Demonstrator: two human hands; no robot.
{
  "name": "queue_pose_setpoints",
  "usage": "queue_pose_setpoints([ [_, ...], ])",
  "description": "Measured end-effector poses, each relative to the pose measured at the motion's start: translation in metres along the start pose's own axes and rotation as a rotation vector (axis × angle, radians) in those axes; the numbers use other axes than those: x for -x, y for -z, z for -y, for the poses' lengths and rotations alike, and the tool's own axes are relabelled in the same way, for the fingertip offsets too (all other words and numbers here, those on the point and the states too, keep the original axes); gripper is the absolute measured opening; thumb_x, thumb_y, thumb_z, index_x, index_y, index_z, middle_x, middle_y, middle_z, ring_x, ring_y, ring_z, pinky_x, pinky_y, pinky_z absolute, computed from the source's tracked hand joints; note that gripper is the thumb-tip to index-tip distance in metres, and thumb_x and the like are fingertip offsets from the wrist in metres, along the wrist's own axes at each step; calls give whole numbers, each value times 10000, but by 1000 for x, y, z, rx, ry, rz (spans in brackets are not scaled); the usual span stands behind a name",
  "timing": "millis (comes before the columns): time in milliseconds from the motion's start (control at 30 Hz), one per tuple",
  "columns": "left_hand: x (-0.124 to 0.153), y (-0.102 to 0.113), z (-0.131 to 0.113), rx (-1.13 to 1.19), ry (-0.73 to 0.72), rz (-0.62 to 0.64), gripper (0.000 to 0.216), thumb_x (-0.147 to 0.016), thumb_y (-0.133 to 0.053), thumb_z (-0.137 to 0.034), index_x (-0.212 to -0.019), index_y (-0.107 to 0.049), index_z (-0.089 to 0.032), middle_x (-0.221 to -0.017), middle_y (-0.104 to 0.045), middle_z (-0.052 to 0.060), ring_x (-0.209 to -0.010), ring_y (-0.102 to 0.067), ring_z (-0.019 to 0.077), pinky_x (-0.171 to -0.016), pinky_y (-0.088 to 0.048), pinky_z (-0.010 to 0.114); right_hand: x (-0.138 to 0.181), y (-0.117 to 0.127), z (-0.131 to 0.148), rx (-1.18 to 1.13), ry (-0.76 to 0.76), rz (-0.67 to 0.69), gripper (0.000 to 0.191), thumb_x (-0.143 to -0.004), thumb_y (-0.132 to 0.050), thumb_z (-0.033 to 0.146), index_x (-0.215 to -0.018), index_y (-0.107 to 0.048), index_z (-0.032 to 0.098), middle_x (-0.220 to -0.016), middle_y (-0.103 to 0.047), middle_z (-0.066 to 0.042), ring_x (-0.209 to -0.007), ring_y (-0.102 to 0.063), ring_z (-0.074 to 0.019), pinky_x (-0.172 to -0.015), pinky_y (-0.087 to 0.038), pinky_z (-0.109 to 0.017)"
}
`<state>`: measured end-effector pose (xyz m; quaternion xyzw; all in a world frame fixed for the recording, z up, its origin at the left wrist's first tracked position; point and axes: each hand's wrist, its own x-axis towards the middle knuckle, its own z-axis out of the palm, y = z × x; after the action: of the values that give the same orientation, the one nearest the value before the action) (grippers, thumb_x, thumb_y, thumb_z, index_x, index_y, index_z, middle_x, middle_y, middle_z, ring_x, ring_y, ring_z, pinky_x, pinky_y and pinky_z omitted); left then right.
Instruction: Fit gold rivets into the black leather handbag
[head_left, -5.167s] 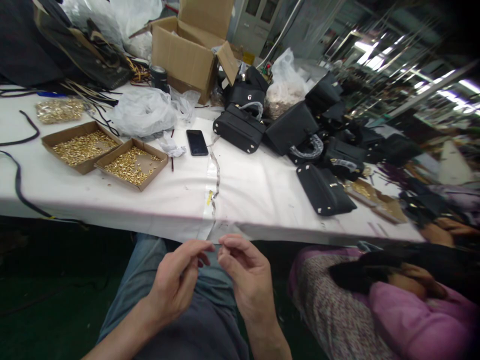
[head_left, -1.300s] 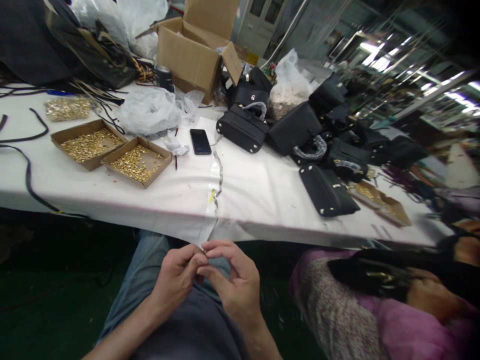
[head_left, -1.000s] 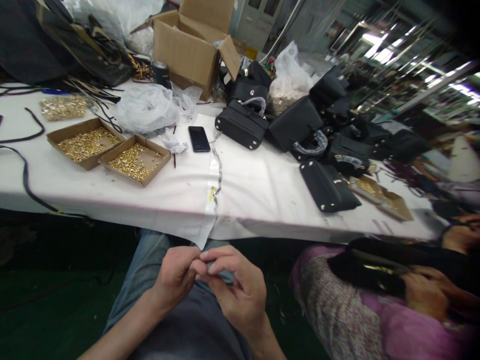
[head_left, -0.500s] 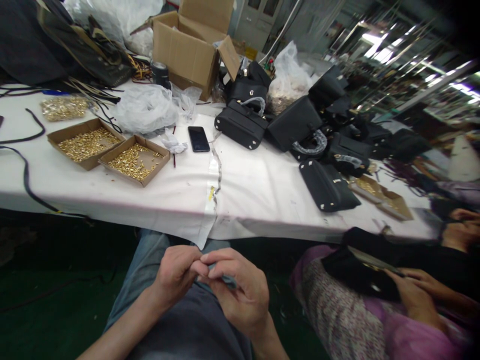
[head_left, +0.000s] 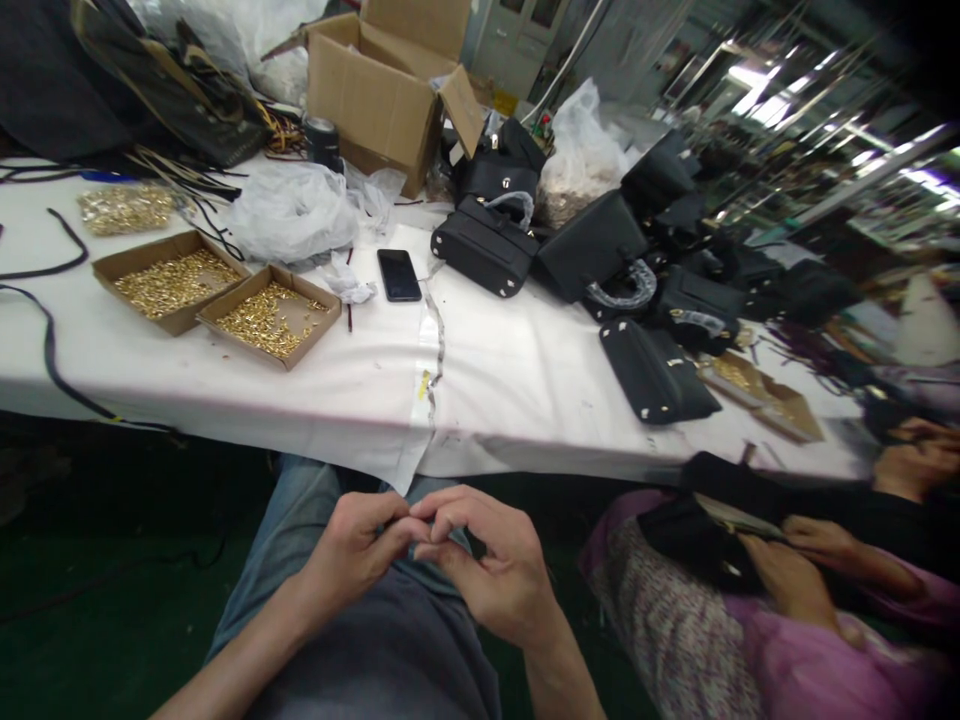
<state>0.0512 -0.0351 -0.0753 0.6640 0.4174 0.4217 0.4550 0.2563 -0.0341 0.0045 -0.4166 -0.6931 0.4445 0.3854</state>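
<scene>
My left hand (head_left: 352,550) and my right hand (head_left: 487,565) meet over my lap, below the edge of the white table (head_left: 510,390). The fingertips of both press together in a pinch; whatever lies between them is too small to make out. Two shallow cardboard trays (head_left: 259,315) of small gold fittings lie on the table to the left. A black phone (head_left: 398,274) lies near the table's middle.
Several black handbags (head_left: 652,372) crowd the right half of the table. An open cardboard box (head_left: 382,95), plastic bags (head_left: 289,215) and black straps (head_left: 45,340) fill the back and left. A person in a pink sleeve (head_left: 817,670) at my right holds a black bag (head_left: 690,530).
My hands stayed pinched together over my lap, shifting slightly; five seconds ago their fingertips were a little apart. The neighbour's hands moved over the black bag.
</scene>
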Motion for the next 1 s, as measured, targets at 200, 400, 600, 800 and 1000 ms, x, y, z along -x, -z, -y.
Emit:
queue_pose_setpoints([
  [200, -3, 1, -14, 205, 286, 138, 571, -1075, -664, -525, -630, -614, -172, -538, -628, -14, -505, -509, 93, -561, -354, 231, -2, 3, -14, -203, -156, 25, 190, -910, -878, 144, -873, -707, 219, -1063, -812, -58, -959, -770, -234, -897, -578, -347],
  [400, -3, -7, -11, 483, 452, 165, 579, -1058, -645, -622, -686, -622, -178, -514, -651, 14, -461, -504, 108, -548, -371, 243, -1, -1, -33, -439, -245, -2, 250, -876, -941, 235, -811, -703, 201, -1020, -803, -78, -918, -742, -236, -847, -588, -355],
  [600, -4, -17, -3, 601, 523, 88, 550, -1060, -655, -610, -729, -645, -170, -506, -638, 7, -417, -539, 117, -512, -372, 240, 0, -6, -40, -521, -305, -91, 114, -905, -921, 238, -872, -823, 189, -1062, -828, -96, -967, -768, -246, -885, -614, -352],
  [800, -7, -18, -3, 586, 532, 53, 561, -1057, -658, -618, -716, -638, -173, -484, -625, 8, -412, -526, 117, -511, -384, 236, 1, -8, -35, -523, -337, -101, 145, -1011, -817, 312, -947, -786, 186, -1068, -789, -88, -969, -736, -221, -886, -601, -328],
  [1000, -5, -18, -3, 520, 561, 22, 557, -1034, -681, -641, -725, -634, -181, -496, -628, 2, -433, -521, 118, -510, -392, 232, 3, -10, -36, -489, -346, -94, 187, -1032, -795, 346, -945, -763, 183, -1086, -776, -92, -975, -723, -218, -898, -593, -325],
])
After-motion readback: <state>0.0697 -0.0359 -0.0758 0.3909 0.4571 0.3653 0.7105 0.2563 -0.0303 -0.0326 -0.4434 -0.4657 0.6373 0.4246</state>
